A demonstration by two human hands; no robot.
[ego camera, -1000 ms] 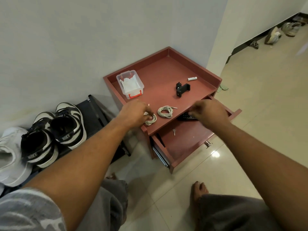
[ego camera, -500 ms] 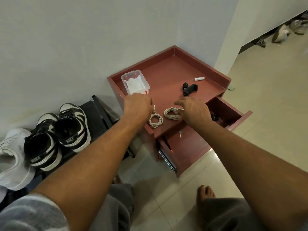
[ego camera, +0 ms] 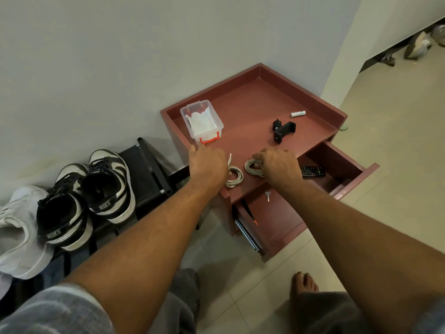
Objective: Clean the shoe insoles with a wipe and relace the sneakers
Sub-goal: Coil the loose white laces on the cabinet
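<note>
Two items staged at the surface (ego camera: 252, 109) front edge for relacing | right lace coil (ego camera: 251, 168): right hand (ego camera: 279, 166) fingers curled round it | left lace coil (ego camera: 234, 177): loose | left hand (ego camera: 208, 165): fingers straight, toward wipe box (ego camera: 202, 120) | sneakers (ego camera: 106, 186): on rack (ego camera: 149, 169).

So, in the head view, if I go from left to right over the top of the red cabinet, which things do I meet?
clear plastic box of wipes → first lace coil → second lace coil → black clamp → small white tube
</note>
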